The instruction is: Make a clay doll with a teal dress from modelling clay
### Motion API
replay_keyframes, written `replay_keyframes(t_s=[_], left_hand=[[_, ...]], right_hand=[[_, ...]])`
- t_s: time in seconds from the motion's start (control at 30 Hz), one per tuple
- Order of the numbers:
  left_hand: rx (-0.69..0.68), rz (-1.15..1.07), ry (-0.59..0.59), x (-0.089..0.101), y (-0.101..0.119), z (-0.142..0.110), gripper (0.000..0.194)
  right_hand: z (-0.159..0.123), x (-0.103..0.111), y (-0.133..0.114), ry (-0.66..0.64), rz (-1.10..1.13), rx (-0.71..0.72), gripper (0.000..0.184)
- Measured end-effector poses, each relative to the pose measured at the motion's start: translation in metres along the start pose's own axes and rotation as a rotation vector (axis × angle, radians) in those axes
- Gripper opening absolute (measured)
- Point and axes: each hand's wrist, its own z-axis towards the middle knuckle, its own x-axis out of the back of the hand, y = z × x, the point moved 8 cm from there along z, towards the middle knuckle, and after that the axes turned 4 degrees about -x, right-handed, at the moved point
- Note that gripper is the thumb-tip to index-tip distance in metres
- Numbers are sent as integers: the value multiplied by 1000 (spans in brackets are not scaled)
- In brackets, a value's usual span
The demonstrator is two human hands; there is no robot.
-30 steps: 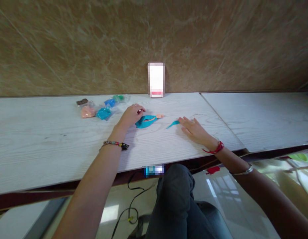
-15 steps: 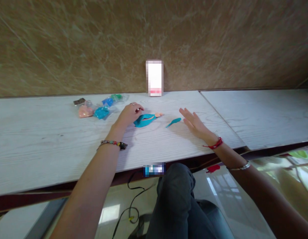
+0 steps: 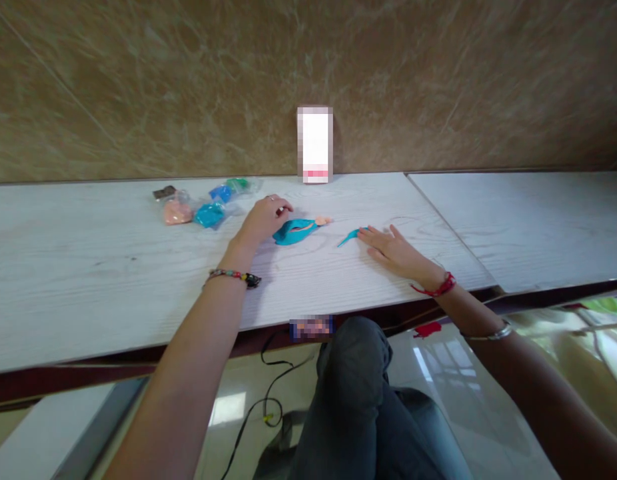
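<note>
My left hand [image 3: 265, 217] rests on the table at the left end of a flat blue clay shape [image 3: 296, 232]. Its fingers are loosely curled, with a gap between thumb and fingertips and nothing seen in them. The blue shape has a peach clay strip along it and a small peach clay piece [image 3: 322, 221] at its right end. My right hand [image 3: 396, 252] is open and flat, its fingertips over the thick end of a smaller blue clay piece [image 3: 349, 236]. That end is partly hidden, while the thin tail points left and toward me.
Bags of peach clay [image 3: 177, 211], light blue clay [image 3: 209, 214], darker blue clay [image 3: 220, 193] and green clay [image 3: 237, 183] lie at the back left, beside a dark packet [image 3: 164, 193]. A blurred phone-like screen [image 3: 315, 145] leans on the wall. My knee [image 3: 356, 350] is below the table edge.
My right hand has come down and left, onto the small blue clay piece, and its fingers now cover part of it. My left hand stays by the larger shape. The view has tilted slightly.
</note>
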Motion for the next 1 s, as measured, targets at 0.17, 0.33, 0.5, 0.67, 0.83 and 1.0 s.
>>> replay_keyframes(t_s=[0.17, 0.33, 0.5, 0.67, 0.83, 1.0], left_hand=[[-16, -31, 20, 1, 0, 0, 25], [-29, -48, 34, 1, 0, -1, 25], [-18, -35, 23, 1, 0, -1, 24], [-1, -19, 9, -1, -1, 0, 25], [2, -22, 17, 1, -1, -1, 25], [-7, -21, -3, 0, -1, -1, 25]], right_hand=[[1, 1, -1, 17, 13, -5, 50], [3, 4, 2, 53, -19, -44, 51], [3, 1, 2, 11, -10, -54, 50], [1, 6, 7, 71, 30, -108, 53], [1, 2, 8, 2, 10, -111, 50], [1, 6, 9, 85, 44, -112, 55]])
